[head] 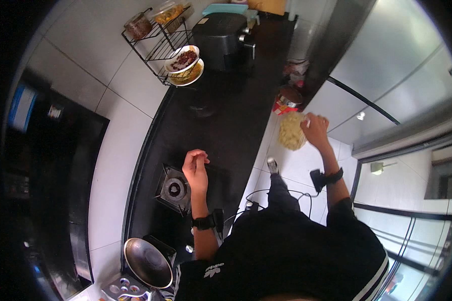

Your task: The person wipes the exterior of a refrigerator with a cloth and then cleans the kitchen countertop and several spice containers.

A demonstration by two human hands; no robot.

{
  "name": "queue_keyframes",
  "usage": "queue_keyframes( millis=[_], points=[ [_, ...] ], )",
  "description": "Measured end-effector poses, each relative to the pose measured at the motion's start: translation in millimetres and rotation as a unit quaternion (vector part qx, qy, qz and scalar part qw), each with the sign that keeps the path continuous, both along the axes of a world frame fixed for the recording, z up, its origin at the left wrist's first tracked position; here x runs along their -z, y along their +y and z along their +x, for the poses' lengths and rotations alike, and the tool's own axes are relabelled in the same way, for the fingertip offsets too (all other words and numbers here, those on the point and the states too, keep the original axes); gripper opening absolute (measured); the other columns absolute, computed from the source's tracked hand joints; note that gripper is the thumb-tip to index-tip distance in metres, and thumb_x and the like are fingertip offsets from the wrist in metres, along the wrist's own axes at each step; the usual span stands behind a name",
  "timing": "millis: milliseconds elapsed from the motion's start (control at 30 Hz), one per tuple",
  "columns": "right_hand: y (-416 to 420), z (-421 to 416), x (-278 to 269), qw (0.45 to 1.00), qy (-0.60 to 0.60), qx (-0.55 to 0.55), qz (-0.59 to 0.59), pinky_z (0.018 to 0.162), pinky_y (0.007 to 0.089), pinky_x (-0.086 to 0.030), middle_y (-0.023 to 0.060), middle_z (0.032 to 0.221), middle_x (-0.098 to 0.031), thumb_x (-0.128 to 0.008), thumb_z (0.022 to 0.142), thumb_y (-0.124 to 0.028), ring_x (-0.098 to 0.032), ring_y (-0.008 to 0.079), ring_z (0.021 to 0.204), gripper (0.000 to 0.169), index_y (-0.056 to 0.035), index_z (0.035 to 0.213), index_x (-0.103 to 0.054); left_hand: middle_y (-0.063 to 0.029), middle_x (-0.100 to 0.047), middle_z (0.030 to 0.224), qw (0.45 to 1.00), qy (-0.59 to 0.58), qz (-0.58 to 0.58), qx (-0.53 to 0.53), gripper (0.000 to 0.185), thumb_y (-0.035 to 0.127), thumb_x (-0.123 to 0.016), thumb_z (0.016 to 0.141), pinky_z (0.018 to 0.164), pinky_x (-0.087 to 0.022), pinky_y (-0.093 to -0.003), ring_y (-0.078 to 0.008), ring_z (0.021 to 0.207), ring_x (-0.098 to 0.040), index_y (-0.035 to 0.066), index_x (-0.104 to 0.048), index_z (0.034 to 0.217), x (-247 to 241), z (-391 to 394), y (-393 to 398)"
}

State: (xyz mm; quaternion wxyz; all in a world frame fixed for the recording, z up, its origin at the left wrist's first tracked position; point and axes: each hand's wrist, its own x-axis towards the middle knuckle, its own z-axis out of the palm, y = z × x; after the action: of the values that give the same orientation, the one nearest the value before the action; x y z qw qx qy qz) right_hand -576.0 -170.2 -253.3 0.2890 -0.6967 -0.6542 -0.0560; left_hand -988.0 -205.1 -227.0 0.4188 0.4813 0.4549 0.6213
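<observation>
My right hand grips the edge of a clear container or bag of pale yellow pieces, held above the floor beside the counter. What the pieces are cannot be told. Over the black countertop, my left hand is raised with its fingers loosely curled and nothing seen in it. Just beyond that hand, towards the wall, is a gas burner.
A wok rests at the near end of the counter. Farther off stand a black air fryer and a wire rack with dishes of food. A red box is near my right hand. Cables hang beside my legs.
</observation>
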Motion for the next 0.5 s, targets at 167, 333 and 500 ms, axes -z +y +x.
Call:
queue_keyframes(
  millis=[167, 333, 500],
  points=[
    [182, 44, 9, 0.998, 0.025, -0.047, -0.012, 0.079, 0.0522, -0.04, 0.0159, 0.081, -0.065, -0.062, 0.082, -0.021, -0.063, 0.0386, 0.083, 0.016, -0.0068, 0.087, -0.058, -0.0078, -0.064, 0.088, 0.985, 0.105, -0.052, -0.13, 0.01, 0.002, -0.053, 0.1, 0.069, -0.052, -0.0295, -0.015, 0.075, -0.061, 0.0, -0.063, 0.1, 24, 2, 38],
    [329, 77, 32, 0.998, 0.042, -0.022, -0.043, 0.077, 0.0536, -0.041, 0.0156, 0.08, -0.067, -0.064, 0.082, -0.023, -0.065, 0.0383, 0.084, 0.018, -0.0072, 0.089, -0.062, -0.0072, -0.065, 0.086, 0.948, 0.129, -0.104, -0.272, 0.011, 0.005, -0.053, 0.098, 0.067, -0.051, -0.0273, -0.0135, 0.07, -0.061, 0.0, -0.062, 0.096, 12, 25, 43],
    [467, 107, 68, 0.993, 0.055, -0.058, -0.084, 0.077, 0.0554, -0.043, 0.0144, 0.085, -0.071, -0.066, 0.081, -0.026, -0.067, 0.0376, 0.088, 0.02, -0.0075, 0.087, -0.066, -0.0078, -0.066, 0.085, 0.917, 0.155, -0.162, -0.329, 0.01, 0.005, -0.054, 0.096, 0.065, -0.053, -0.027, -0.0135, 0.07, -0.062, 0.0, -0.063, 0.096, 0, 46, 70]
  ],
)
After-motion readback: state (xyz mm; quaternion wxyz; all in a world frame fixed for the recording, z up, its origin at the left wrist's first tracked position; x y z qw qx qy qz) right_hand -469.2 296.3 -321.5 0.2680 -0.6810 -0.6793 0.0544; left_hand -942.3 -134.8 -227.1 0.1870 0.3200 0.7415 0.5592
